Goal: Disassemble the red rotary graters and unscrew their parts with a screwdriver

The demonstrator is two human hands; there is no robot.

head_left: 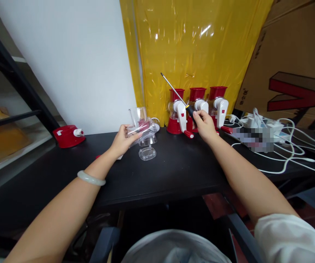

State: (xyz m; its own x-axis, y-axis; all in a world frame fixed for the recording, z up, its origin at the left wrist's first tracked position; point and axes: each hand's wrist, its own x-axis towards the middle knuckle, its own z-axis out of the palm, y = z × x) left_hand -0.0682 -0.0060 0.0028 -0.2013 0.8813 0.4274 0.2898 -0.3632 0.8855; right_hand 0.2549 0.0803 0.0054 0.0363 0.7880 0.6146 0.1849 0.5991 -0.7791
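Right of the row of grinders (pixel 198 94) stands a cardboard carton (pixel 288 47) bearing a large red V-shaped mark, its small characters unreadable to me. Left of the grinders, the clear plastic housing (pixel 143 128) sits between the left hand's (pixel 121 143) thumb and fingers; before the grinders, the right hand's (pixel 205 126) fingers curl tightly round the screwdriver (pixel 189 110), its shaft slanting up-left, tip above the housing and well apart.
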